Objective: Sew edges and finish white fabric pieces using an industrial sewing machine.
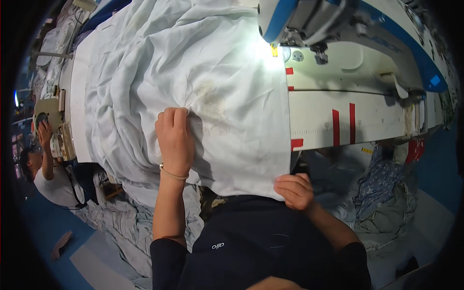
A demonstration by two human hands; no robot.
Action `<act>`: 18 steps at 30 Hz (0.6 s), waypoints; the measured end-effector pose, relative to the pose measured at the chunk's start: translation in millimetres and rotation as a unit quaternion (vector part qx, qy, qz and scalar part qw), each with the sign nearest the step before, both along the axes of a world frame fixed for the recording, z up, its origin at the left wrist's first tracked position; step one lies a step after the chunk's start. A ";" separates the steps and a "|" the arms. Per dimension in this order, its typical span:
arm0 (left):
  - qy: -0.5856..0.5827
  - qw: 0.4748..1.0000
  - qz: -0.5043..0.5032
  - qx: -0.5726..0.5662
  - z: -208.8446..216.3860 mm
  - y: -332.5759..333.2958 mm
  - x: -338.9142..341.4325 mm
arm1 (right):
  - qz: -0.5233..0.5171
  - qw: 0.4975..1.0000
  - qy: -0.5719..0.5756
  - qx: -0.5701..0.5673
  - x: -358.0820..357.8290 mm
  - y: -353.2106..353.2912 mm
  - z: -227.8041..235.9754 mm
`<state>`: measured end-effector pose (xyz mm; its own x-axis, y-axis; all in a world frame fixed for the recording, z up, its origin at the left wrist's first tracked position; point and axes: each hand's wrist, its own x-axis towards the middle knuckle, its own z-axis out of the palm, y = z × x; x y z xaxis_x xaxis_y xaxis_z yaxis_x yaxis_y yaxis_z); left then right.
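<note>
A large white cloth (241, 125) spreads over the sewing table, its straight right edge running up to the lit needle area of a blue and white sewing machine (285, 19). My left hand (174, 135), with a band on its wrist, pinches a fold near the cloth's middle, beside some faint brownish marks. At the near right corner, my right hand (295, 191) grips the cloth's edge between thumb and fingers. Left of my left hand the fabric lies in loose, bunched folds, while toward the right edge it is flatter.
Red tape strips (352, 123) and a ruler scale mark the white table (314, 116) right of the cloth. Heaps of fabric (382, 193) lie below the table at right, and more pile up at lower left. Another person (53, 183) works at a machine on the far left.
</note>
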<state>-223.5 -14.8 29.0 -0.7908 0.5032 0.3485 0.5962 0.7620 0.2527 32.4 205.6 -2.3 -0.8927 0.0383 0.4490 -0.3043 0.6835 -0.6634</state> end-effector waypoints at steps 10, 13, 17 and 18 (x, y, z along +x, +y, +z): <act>-0.007 0.997 -0.079 0.001 5.0 40.0 -88.5 | 0.038 0.999 -0.005 0.031 -58.9 34.0 32.7; 0.000 0.995 -0.101 0.007 2.9 47.2 -109.0 | 0.055 0.996 -0.036 0.060 -79.4 43.2 42.3; 0.033 0.993 -0.111 0.016 -3.8 54.3 -134.7 | 0.062 0.995 -0.037 0.066 -104.1 54.2 47.5; 0.030 0.993 -0.110 0.021 -6.7 55.5 -141.4 | 0.070 0.993 -0.055 0.072 -109.5 57.5 47.8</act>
